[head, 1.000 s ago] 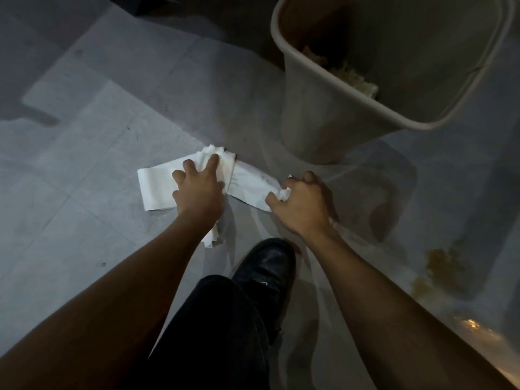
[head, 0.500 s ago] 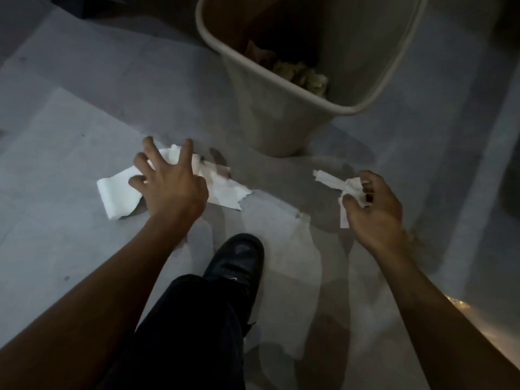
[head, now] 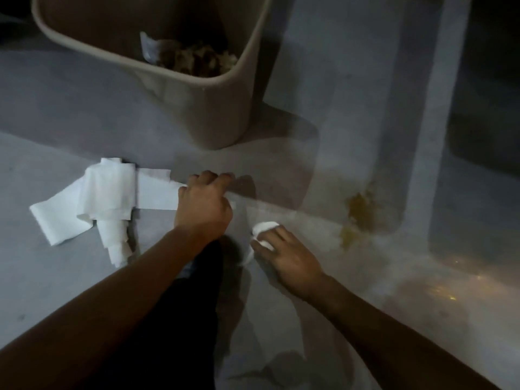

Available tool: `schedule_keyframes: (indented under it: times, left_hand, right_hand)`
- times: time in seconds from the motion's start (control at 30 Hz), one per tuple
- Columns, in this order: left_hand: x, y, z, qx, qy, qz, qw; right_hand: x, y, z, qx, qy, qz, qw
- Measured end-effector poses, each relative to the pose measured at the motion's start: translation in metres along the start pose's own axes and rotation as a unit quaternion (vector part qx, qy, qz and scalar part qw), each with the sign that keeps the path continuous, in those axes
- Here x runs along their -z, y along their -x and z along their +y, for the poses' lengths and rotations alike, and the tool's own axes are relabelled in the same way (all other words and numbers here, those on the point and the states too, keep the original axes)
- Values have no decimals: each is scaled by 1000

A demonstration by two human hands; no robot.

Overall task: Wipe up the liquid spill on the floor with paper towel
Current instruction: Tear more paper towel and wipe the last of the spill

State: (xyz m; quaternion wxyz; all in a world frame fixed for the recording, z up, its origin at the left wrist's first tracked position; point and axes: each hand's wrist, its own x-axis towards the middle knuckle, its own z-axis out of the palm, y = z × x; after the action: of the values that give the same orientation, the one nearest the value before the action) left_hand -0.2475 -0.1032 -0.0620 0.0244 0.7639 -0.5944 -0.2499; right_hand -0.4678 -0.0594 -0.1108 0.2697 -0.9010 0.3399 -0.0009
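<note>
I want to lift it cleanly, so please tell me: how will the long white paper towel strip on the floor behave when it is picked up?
The paper towel strip lies in loose folds, so it will probably hang limp and partly unfold when lifted. It looks thin, so likely very light. The left hand grips one end; pulling hard there may tear it.
</note>
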Motion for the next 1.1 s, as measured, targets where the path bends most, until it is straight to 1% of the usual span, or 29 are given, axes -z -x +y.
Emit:
schedule_keyframes:
  times: [0.03, 0.07, 0.13, 0.2, 0.23, 0.3, 0.37, 0.4, 0.47, 0.53, 0.57, 0.63, 0.7, 0.77, 0.8, 0.87, 0.93, 1.0, 1.07, 1.1]
  left_hand:
    - [-5, 4, 5, -12, 6, -14, 1000]
    - [-10, 5, 13, -29, 9, -24, 999]
    - [-18, 7, 23, -51, 4, -38, 998]
    - [-25, 3, 33, -70, -2, -38, 997]
    - [-27, 1, 38, -77, -7, -37, 996]
    - [-30, -5, 50, -88, -12, -35, 995]
    - [-32, -8, 58, -95, -4, -30, 995]
    - [-34, -9, 62, -101, -2, -31, 994]
    - [-37, -9, 70, -114, -6, -45, 992]
    - [-43, -8, 77, -129, -16, -63, 990]
    - [-45, -7, 80, -133, -16, -69, 989]
    - [-50, -8, 86, -146, -15, -76, 986]
    - [-54, -7, 93, -156, -13, -82, 984]
    - [-56, -4, 100, -159, -12, -87, 983]
    - [-57, -3, 102, -161, -10, -90, 983]
    - [-59, -2, 102, -164, -4, -96, 982]
    - [-60, -4, 101, -162, 1, -102, 981]
    - [-61, -5, 100, -155, 7, -104, 982]
    - [-61, -4, 101, -160, 4, -98, 982]
    - [-61, -3, 102, -165, -2, -94, 982]
  right_hand:
    - [-1, 22, 13, 6, 37, 15, 999]
    - [2, 42, 29, -22, 59, 31, 998]
    - [11, 66, 55, -123, 69, 44, 989]
    - [26, 66, 77, -214, 84, 60, 971]
    - [33, 56, 83, -240, 80, 62, 965]
    - [36, 33, 85, -259, 75, 61, 961]
    - [26, 27, 79, -249, 74, 48, 965]
    - [18, 36, 74, -229, 64, 36, 971]
    - [2, 74, 58, -156, 53, 12, 986]
    - [-10, 120, 48, -92, 44, 13, 995]
    - [-11, 136, 48, -98, 13, 29, 995]
    - [-2, 152, 51, -184, -47, 96, 977]
    - [8, 152, 65, -253, -29, 122, 959]
    - [20, 140, 93, -336, -42, 212, 917]
    - [25, 128, 110, -341, -22, 220, 914]
    - [30, 100, 142, -319, 16, 202, 926]
    - [28, 74, 147, -309, 38, 172, 935]
    - [20, 74, 122, -243, 67, 141, 957]
    - [11, 108, 97, -156, 91, 91, 979]
    - [10, 129, 91, -131, 87, 75, 985]
